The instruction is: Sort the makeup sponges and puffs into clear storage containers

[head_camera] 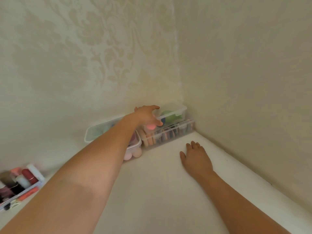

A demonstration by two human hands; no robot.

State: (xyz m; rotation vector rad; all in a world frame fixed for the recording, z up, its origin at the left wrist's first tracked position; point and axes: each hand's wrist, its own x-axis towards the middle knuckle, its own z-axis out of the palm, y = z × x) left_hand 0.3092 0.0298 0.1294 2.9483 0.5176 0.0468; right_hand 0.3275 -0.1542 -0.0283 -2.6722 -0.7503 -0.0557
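Three clear containers sit in the corner of a white table [152,191]. A lidded box [177,114] with green, blue and pink sponges rests on top of a long divided organizer [170,137] filled with flat puffs. My left hand [148,115] reaches over to that lidded box, fingers spread around its near end, above a pink sponge [150,127]. Whether it grips the box is unclear. Left of these, another lidded container [133,149] holds pink and beige sponges, partly hidden by my left forearm. My right hand [196,157] lies flat on the table, holding nothing.
Patterned walls close in behind and to the right of the corner. At the left edge stands a tray [22,191] with lipsticks, small bottles and other cosmetics.
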